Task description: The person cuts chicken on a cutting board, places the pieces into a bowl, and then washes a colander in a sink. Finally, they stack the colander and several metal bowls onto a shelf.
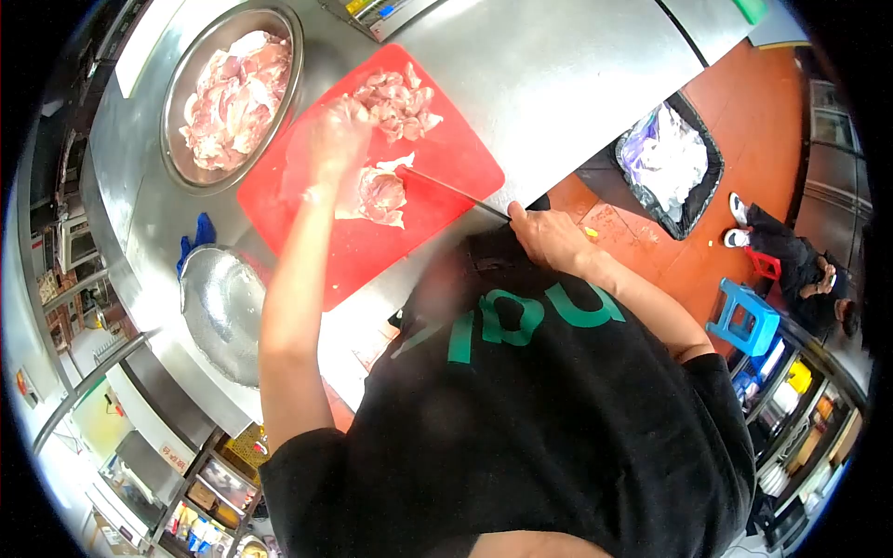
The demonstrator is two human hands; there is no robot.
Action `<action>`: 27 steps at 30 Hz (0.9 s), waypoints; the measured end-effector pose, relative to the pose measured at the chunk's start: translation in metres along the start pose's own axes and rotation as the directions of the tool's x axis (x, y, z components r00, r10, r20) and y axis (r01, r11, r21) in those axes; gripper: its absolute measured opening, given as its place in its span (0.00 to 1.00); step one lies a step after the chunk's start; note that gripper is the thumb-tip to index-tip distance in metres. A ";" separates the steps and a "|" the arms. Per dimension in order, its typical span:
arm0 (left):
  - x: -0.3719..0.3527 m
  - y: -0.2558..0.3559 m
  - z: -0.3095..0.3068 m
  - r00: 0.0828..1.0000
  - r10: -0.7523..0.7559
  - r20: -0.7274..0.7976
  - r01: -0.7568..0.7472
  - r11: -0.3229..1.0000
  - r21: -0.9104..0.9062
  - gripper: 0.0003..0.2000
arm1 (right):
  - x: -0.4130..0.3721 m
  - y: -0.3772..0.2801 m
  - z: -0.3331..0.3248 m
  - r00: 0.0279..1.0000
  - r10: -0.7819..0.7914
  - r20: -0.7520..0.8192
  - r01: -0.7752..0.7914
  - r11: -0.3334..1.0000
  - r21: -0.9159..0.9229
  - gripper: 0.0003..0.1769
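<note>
A red cutting board [437,195] lies on the steel table. On it are a heap of cut raw meat pieces [400,102] near the top and a larger raw piece [381,195] near the middle. My left hand [337,139], smeared by motion, is over the board, left of the cut pieces; its fingers cannot be made out. At the board's right edge my right hand [549,234] is closed round the handle of a knife [456,192]. The blade reaches left across the board, its tip close to the larger piece.
A steel bowl of raw meat [296,56] stands left of the board, with a metal strainer [223,312] below it. A lined bin [712,177] stands on the floor to the right, near a blue stool [744,316] and a seated person [800,260].
</note>
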State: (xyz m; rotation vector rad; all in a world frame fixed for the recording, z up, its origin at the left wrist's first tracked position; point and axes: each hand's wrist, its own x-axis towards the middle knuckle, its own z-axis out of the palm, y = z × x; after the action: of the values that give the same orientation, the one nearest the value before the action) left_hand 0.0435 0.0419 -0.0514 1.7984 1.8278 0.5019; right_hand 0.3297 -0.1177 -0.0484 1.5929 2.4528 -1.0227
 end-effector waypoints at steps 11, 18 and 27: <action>-0.030 0.013 -0.001 0.841 0.445 -0.308 -0.432 0.895 0.116 0.11 | -0.001 -0.005 0.000 0.998 -0.016 -0.062 0.018 0.999 0.027 0.06; -0.052 -0.020 0.028 0.962 0.258 -0.084 -0.264 0.963 -0.062 0.15 | -0.022 -0.006 0.013 0.970 -0.026 -0.241 0.043 0.997 0.064 0.08; -0.038 -0.068 0.076 0.660 0.723 -0.205 -0.580 0.664 0.473 0.12 | -0.086 -0.021 0.036 0.930 0.243 -0.275 -0.199 0.963 0.179 0.08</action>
State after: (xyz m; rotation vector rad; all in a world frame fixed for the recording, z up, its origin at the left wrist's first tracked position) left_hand 0.0336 -0.0063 -0.1488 2.8389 1.4795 0.8717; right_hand 0.3419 -0.2110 -0.0344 2.1581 2.3339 -1.0166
